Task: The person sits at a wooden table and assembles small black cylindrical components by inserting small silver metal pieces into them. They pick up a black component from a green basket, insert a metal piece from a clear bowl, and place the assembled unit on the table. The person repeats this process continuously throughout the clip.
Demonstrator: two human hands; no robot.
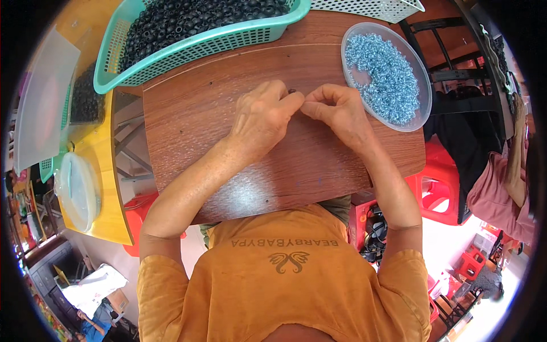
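Note:
Over the middle of the brown wood-grain table (194, 119), my two hands meet fingertip to fingertip. My left hand (262, 114) is closed, its thumb and forefinger pinched together. A small black piece (292, 90) shows at its fingertips, looking like the black ring-shaped pieces in the basket. Thumb and forefinger are also pressed together on my right hand (339, 111); what they hold is too small to make out. Just right of that hand sits a round clear plastic tray (424, 105) with many tiny shiny blue pieces (393, 80).
A turquoise basket (211, 50) heaped with black ring-shaped pieces (188, 20) stands at the far left. Beyond the table is a white perforated basket (370, 8). A yellow table (108, 188) with a clear lidded tub (77, 191) adjoins on the left. Red stools (441, 176) and another person (501, 194) are at right.

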